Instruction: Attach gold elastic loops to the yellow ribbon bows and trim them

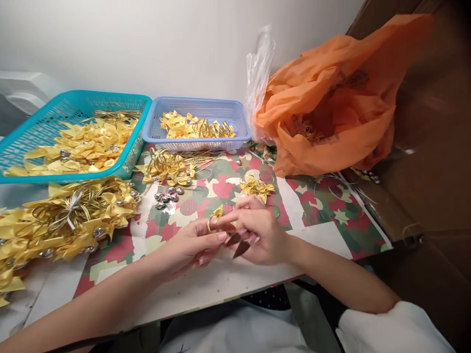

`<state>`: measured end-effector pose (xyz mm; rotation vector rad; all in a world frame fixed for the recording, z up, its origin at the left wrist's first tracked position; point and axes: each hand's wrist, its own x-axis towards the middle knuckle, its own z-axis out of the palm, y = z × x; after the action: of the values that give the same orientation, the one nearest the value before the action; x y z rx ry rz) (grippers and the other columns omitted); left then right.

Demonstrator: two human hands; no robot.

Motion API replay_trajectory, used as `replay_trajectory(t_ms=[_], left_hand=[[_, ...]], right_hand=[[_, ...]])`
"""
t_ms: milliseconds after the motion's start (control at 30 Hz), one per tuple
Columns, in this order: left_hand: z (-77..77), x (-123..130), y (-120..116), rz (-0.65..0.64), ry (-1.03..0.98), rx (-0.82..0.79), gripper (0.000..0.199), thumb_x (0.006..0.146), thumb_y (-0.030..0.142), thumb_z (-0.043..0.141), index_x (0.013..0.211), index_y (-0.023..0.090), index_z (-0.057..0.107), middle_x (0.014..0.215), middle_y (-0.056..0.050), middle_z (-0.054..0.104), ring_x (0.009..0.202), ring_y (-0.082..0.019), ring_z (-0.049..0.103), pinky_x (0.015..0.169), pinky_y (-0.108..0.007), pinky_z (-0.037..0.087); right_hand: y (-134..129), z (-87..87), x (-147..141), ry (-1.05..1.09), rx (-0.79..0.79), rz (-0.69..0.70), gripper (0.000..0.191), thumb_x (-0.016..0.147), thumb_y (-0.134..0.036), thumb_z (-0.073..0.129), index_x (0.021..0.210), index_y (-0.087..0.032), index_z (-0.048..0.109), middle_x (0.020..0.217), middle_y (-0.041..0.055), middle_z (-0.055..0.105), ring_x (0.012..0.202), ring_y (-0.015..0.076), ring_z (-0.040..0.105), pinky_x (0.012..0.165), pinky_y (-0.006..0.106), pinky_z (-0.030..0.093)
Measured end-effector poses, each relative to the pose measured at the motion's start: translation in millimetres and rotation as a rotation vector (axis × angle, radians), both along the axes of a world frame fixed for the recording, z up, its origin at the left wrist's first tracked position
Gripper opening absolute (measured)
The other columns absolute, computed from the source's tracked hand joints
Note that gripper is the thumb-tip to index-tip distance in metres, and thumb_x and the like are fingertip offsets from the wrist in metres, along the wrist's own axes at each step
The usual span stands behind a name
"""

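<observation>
My left hand [200, 241] and my right hand [255, 233] meet over the table's front part. Between their fingers is a small yellow ribbon bow [218, 212] with a gold cord loop [209, 224]; the left fingers are closed on it. Dark pointed blades, like small scissors [240, 245], stick out from my right hand, whose fingers are curled round them. Just beyond the hands lies a little pile of yellow bows [256, 188]. Silver bells [168, 197] sit to the left of it, below a heap of bows with gold cords [167, 166].
A teal basket [138, 135] and a blue basket [198, 144] hold bows at the back. Bundled bows [66, 215] cover the left side. An open orange bag [305, 105] stands at the back right, beside clear plastic [259, 73]. The patterned table [217, 189] ends near my body.
</observation>
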<state>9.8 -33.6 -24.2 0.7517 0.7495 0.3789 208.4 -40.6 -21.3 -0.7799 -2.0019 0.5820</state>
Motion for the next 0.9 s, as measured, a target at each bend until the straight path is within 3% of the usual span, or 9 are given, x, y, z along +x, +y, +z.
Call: replay_trajectory(t_ms=[133, 300, 400, 467, 600, 733, 900], left_hand=[[0.7, -5.0, 2.3, 0.027, -0.065, -0.062, 0.046, 0.081, 0.041, 0.076, 0.121, 0.022, 0.063, 0.062, 0.003, 0.064, 0.033, 0.0, 0.03, 0.034, -0.017, 0.018], [2.7, -6.6, -0.2, 0.126, -0.105, 0.03, 0.076, 0.082, 0.037, 0.075, 0.149, 0.031, 0.039, 0.079, -0.001, 0.072, 0.036, -0.001, 0.039, 0.035, -0.014, 0.028], [1.4, -5.7, -3.0, 0.134, -0.064, 0.102, 0.089, 0.084, 0.037, 0.074, 0.156, 0.034, 0.023, 0.091, -0.005, 0.074, 0.04, -0.004, 0.046, 0.037, -0.016, 0.037], [-0.9, -5.1, -4.4, 0.137, -0.029, 0.164, 0.092, 0.085, 0.035, 0.073, 0.158, 0.033, 0.017, 0.098, -0.007, 0.074, 0.044, -0.006, 0.051, 0.039, -0.018, 0.042], [-4.0, -2.7, -6.8, 0.118, 0.038, 0.265, 0.091, 0.088, 0.035, 0.069, 0.159, 0.032, 0.012, 0.099, -0.009, 0.073, 0.046, -0.007, 0.053, 0.039, -0.02, 0.045], [-1.8, 3.1, -10.7, 0.08, 0.063, 0.338, 0.094, 0.088, 0.035, 0.069, 0.159, 0.036, 0.007, 0.105, -0.008, 0.069, 0.051, -0.007, 0.053, 0.042, -0.019, 0.047], [-5.4, 9.9, -13.7, 0.124, 0.098, 0.441, 0.095, 0.084, 0.031, 0.074, 0.157, 0.037, 0.014, 0.087, 0.002, 0.057, 0.057, -0.008, 0.049, 0.042, -0.017, 0.048]], right_hand=[[19.7, 21.3, 39.0, 0.134, -0.129, -0.242, 0.039, 0.08, -0.022, 0.063, 0.063, -0.024, 0.028, 0.071, 0.0005, 0.067, 0.066, 0.0156, 0.053, 0.065, 0.031, 0.042], [38.7, 34.2, 84.7, -0.474, -0.415, -0.355, 0.035, 0.068, -0.022, 0.074, 0.062, -0.021, 0.041, 0.062, -0.0038, 0.059, 0.057, 0.0118, 0.049, 0.055, 0.025, 0.031], [40.7, 31.7, 84.4, -0.707, -0.46, -0.383, 0.029, 0.065, -0.017, 0.072, 0.061, -0.02, 0.044, 0.06, -0.0042, 0.057, 0.058, 0.0117, 0.048, 0.053, 0.025, 0.027], [40.0, 29.2, 78.4, -0.744, -0.446, -0.369, 0.027, 0.065, -0.012, 0.068, 0.059, -0.02, 0.042, 0.057, -0.0048, 0.053, 0.057, 0.0111, 0.046, 0.053, 0.024, 0.026], [35.1, 27.1, 67.9, -0.489, -0.523, -0.158, 0.027, 0.066, -0.009, 0.062, 0.057, -0.021, 0.039, 0.055, -0.0063, 0.05, 0.054, 0.0095, 0.047, 0.052, 0.023, 0.031], [27.4, 27.3, 54.5, -0.103, -0.728, 0.082, 0.037, 0.07, -0.016, 0.069, 0.06, -0.023, 0.034, 0.064, -0.0032, 0.062, 0.059, 0.0125, 0.06, 0.054, 0.024, 0.044], [23.4, 21.5, 34.0, 0.12, -0.787, 0.157, 0.05, 0.068, -0.022, 0.077, 0.06, -0.023, 0.028, 0.068, -0.0012, 0.066, 0.056, 0.0115, 0.061, 0.05, 0.025, 0.047]])
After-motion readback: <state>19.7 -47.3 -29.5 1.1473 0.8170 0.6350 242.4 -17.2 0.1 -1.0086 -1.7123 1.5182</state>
